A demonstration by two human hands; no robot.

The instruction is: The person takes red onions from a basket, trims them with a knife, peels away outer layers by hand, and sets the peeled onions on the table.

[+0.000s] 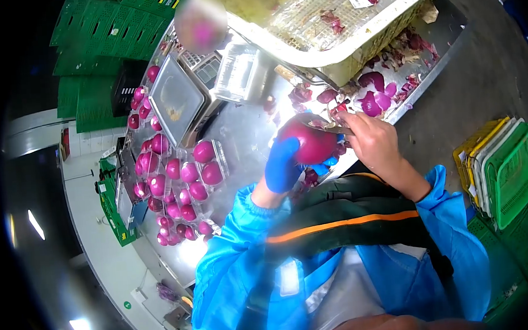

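A large red onion [312, 142] rests in my left hand [282, 164], whose blue-gloved fingers wrap around its side and underneath. My bare right hand [375, 149] is closed on a small knife [337, 129], its blade lying against the top of the onion. Beyond my hands, onion peelings [301, 94] and purple onion pieces [375, 102] are scattered on the metal table [238, 127]. To the left, several red onions sit in clear plastic trays [220, 152].
A pale plastic crate [318, 57] with loose skins stands at the table's far side. A weighing scale [180, 103] and a stack of clear trays [239, 70] are at the upper left. Green baskets [515, 176] are stacked on the floor to the right.
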